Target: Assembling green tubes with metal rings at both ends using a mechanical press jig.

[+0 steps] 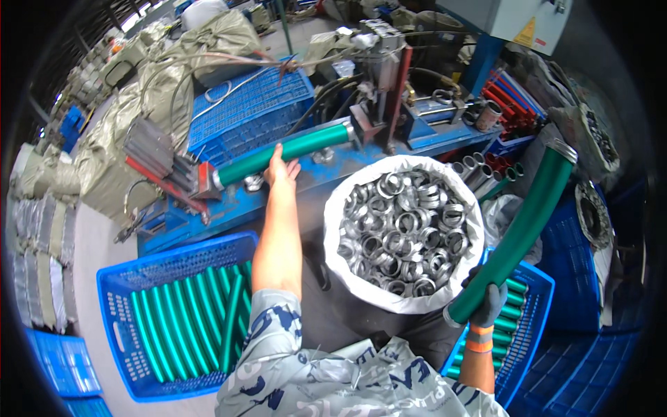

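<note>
Your bare left hand is wrapped around a straight green rubber hose lying across the blue metal press machine, its ends meeting the clamps at either side. Your gloved right hand is clenched on the lower end of a second, curved green hose — metal ring at its top — beside the white sack of silver metal rings. Blue plastic crates of green hoses sit at your lower left.
</note>
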`<state>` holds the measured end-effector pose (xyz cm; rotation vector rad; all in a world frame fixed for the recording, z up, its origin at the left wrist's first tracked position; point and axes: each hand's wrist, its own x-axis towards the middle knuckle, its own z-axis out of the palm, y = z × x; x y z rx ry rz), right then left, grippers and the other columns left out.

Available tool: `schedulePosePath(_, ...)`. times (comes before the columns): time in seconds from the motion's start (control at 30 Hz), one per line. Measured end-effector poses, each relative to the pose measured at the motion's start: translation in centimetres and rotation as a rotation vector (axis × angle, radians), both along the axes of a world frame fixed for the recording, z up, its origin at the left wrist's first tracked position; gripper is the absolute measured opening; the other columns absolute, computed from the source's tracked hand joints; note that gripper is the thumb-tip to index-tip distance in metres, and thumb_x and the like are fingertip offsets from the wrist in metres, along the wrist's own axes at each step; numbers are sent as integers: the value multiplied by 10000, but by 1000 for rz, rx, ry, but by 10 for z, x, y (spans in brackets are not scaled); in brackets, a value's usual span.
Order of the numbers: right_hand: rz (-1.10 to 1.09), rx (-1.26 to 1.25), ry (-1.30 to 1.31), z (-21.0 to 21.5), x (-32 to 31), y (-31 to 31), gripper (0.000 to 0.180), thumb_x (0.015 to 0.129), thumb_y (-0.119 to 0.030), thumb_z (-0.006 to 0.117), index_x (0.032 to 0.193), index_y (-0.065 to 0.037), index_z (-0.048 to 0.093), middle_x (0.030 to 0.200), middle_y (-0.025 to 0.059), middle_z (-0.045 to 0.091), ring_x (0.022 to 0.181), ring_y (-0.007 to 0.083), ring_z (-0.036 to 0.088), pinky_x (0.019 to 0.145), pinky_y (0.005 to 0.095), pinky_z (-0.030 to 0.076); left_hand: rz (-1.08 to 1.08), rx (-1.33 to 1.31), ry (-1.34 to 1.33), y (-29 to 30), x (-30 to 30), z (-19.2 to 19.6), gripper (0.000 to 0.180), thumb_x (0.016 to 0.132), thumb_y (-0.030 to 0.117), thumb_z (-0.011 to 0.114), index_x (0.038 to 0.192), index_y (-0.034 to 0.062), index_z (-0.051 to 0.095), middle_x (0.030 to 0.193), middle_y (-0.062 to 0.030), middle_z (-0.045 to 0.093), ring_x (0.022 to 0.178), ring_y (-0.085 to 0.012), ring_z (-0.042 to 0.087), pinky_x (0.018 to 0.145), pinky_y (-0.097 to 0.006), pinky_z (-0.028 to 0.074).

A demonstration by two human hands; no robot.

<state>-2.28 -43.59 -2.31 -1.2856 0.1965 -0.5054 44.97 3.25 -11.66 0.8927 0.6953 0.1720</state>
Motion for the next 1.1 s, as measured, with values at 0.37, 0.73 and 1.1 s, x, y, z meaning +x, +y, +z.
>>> schedulePosePath(0.37, -583, -113, 221, 26, -134, -115, 614, 1039, -114, 784, 1613, 16, 610, 1340, 123, 776, 1034, 207, 766, 875, 359, 636, -474, 1149, -289, 30, 45, -72, 324, 1074, 256, 795, 1328, 64, 733, 1083, -139, 758, 890, -282, 718, 764, -433, 621)
schedulePosePath(0.73, -790, 139, 770, -210, -231, -255, 570, 980, -503, 911, 1138, 33, 801, 853, 96, 770, 665, 209, 699, 615, 394, 572, -463, 167, -112, -21, -27, -27, 788, 1139, 431, 770, 1741, 51, 433, 1752, -222, 587, 1511, -360, 693, 1254, -478, 569)
schedulePosePath(1.1, -590, 297, 1009, -315, -89, -328, 770, 1025, -717, 760, 1231, 21, 829, 919, 232, 852, 721, 342, 817, 749, 491, 650, -342, 581, -25, 74, -264, -48, 635, 1138, 357, 745, 1613, -44, 616, 1576, -213, 742, 1415, -372, 754, 1224, -485, 559)
